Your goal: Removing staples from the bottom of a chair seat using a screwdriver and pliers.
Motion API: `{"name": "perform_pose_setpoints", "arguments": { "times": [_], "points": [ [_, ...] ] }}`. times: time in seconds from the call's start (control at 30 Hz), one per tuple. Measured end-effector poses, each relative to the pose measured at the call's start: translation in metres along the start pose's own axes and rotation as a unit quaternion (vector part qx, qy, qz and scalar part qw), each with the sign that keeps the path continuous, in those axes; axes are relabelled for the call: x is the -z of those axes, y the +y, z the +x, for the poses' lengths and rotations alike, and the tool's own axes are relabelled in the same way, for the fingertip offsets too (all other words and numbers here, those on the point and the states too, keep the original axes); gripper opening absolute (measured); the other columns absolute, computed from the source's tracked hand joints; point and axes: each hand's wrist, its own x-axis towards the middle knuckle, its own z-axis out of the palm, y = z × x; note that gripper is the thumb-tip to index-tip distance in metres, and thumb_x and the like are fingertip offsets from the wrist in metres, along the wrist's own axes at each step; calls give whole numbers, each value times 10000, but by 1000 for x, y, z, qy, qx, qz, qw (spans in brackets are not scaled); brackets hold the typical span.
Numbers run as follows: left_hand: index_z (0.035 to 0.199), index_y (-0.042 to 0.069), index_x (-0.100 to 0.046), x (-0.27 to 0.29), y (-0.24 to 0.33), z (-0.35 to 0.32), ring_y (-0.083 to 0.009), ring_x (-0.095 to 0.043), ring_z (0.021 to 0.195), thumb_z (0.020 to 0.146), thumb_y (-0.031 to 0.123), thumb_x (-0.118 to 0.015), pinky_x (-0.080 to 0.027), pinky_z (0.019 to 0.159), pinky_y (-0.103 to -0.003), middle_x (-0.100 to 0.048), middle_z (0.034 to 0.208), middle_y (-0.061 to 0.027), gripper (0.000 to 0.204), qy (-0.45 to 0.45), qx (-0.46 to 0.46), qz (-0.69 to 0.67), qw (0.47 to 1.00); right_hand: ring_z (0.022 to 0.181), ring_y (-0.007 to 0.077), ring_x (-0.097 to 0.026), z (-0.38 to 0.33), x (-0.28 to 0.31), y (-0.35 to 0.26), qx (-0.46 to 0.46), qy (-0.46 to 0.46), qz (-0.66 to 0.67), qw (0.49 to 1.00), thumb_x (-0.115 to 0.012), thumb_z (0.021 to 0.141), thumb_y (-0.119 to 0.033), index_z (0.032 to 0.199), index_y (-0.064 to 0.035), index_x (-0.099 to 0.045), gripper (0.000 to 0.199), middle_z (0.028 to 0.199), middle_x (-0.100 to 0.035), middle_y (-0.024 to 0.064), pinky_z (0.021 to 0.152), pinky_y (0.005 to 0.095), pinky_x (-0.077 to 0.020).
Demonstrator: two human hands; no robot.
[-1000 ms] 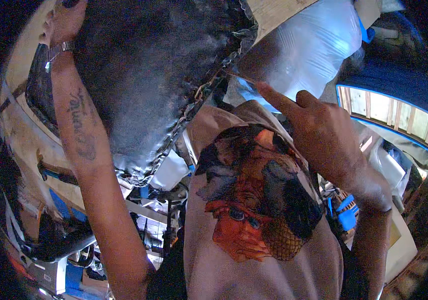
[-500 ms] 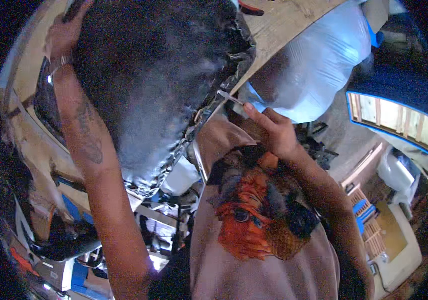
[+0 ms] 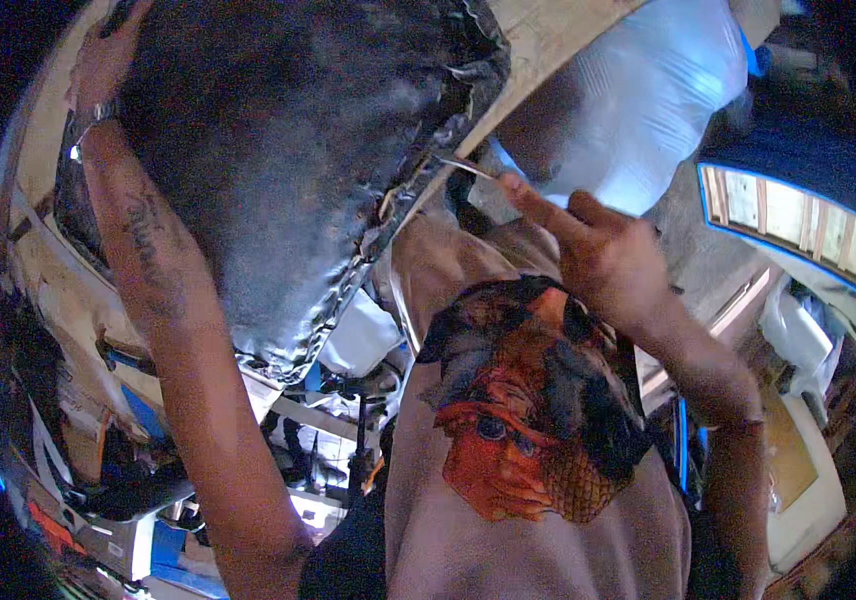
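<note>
A large black upholstered panel (image 3: pixel 278 170), with creased, ragged material along its right edge, fills the upper middle. My right hand (image 3: pixel 608 245) is closed around a slim metal prying tool (image 3: pixel 470 167), its handle mostly hidden in the fist. The tool's tip touches or lies very close to the panel's right edge. At the upper left my left hand (image 3: pixel 103 62) is beside the panel's far left side. Its fingers are closed on a dark piece (image 3: pixel 126 16), partly cut off by the view, whose kind I cannot make out.
The panel lies on a pale wooden board (image 3: pixel 558 45). Right of it stands a bulky form wrapped in clear plastic (image 3: pixel 638 110). A pale seat frame (image 3: pixel 810 485) sits at the lower right. Cluttered items and a blue-edged frame (image 3: pixel 798 215) surround the work area.
My right hand has moved right and turned, the tool's tip shifting slightly up along the panel's edge. My left hand and the panel appear a little further left.
</note>
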Motion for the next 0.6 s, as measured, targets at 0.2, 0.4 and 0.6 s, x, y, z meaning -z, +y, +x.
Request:
{"name": "perform_pose_setpoints", "arguments": {
  "times": [0.2, 0.4, 0.6],
  "points": [
    [1389, 366, -339, -1, -115, 50, -393, -486, 1168, 972, 305, -304, -364, 1000, -465, -471, 1321, -200, 423, -64, -271, 240, 930, 628, 269, -536, 54, -155, 36, 158, 166, 281, 932, -585, 722, -51, 1321, -260, -479, 643, 748, -497, 92, 550, 361, -463],
    [1315, 84, -462, 6, -10, -5, -398, -484, 1180, 697, 794, -464, -366, 974, -518, -528, 1251, -223, 941, -24, 14, 111, 993, 665, 262, -526, 30, -123, 32, 115, 176, 348, 914, -630, 718, -5, 1290, -211, -517, 618, 733, -488, 104, 609, 343, -445],
    [1198, 207, -538, 69, 119, -184, -318, -328, 1285, 590, 476, -794, -191, 1061, -530, -426, 1327, -85, 713, -116, -323, -190, 920, 629, 298, -563, -11, -50, 27, 29, 84, 210, 974, -638, 690, -72, 1349, -287, -436, 722, 760, -523, 88, 567, 385, -488]
  ]
}}
